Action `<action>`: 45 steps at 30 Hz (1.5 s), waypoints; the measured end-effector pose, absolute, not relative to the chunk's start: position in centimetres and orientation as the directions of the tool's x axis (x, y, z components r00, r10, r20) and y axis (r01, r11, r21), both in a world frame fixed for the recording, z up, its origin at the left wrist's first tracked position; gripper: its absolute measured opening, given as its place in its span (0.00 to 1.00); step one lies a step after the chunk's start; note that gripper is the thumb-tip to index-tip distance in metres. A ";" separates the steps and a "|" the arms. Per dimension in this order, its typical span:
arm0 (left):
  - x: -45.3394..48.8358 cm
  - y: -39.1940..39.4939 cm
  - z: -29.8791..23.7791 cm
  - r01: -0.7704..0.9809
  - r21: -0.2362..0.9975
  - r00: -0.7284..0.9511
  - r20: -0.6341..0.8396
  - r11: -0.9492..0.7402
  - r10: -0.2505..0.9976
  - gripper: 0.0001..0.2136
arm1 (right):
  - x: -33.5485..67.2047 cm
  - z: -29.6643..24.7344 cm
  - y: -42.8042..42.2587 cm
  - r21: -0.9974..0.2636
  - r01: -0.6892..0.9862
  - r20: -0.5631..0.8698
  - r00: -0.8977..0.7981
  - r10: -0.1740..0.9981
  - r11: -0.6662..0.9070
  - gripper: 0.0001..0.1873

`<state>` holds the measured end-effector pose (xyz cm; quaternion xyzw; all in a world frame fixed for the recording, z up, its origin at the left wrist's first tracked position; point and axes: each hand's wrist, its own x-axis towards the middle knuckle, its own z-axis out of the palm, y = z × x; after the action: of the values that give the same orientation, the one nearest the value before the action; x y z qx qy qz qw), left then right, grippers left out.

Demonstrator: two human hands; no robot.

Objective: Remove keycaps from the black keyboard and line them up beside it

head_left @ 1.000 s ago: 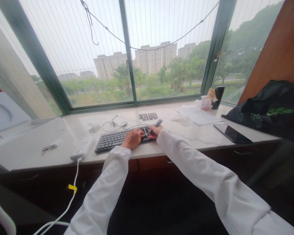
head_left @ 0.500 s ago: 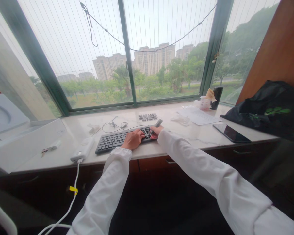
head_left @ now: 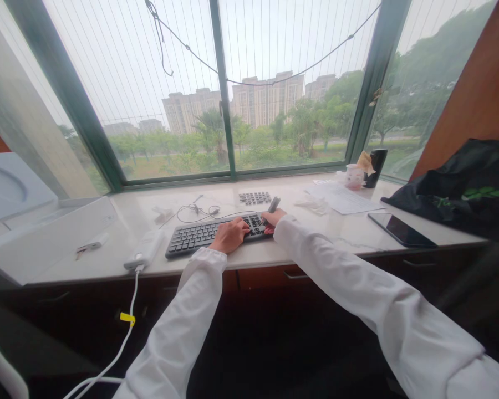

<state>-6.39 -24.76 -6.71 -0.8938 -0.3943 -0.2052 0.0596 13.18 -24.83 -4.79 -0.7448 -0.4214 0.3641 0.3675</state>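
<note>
A black keyboard [head_left: 199, 234] lies on a pale marble window ledge [head_left: 307, 244]. My left hand [head_left: 230, 235] rests on its right part, fingers curled onto the keys. My right hand [head_left: 273, 219] sits at the keyboard's right end, closed round a dark pen-like tool [head_left: 273, 204] that points up and away. Something red shows under the right hand. A small block of loose black keycaps [head_left: 254, 198] lies just behind the keyboard. Both arms wear white sleeves.
A thin cable [head_left: 193, 210] coils behind the keyboard. A white power brick [head_left: 144, 252] with a white cord hangs off the ledge's left. Papers [head_left: 341, 198], a cup [head_left: 353, 176], a dark tablet [head_left: 401, 230] and a black bag [head_left: 466, 194] occupy the right side.
The camera view has shifted slightly. The pen-like tool in my right hand now stands more upright. Both hands stay on the keyboard's right part.
</note>
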 end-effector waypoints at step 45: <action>-6.4 -25.0 -6.6 0.727 0.064 0.606 0.407 -0.683 0.683 0.12 | 13.6 -6.4 -23.1 -0.865 0.437 -0.047 0.421 0.906 -0.248 0.10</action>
<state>-6.38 -24.98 -6.63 -0.8945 -0.3942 -0.2038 0.0543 13.55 -23.15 -6.40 -0.7363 -0.4560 0.2859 0.4101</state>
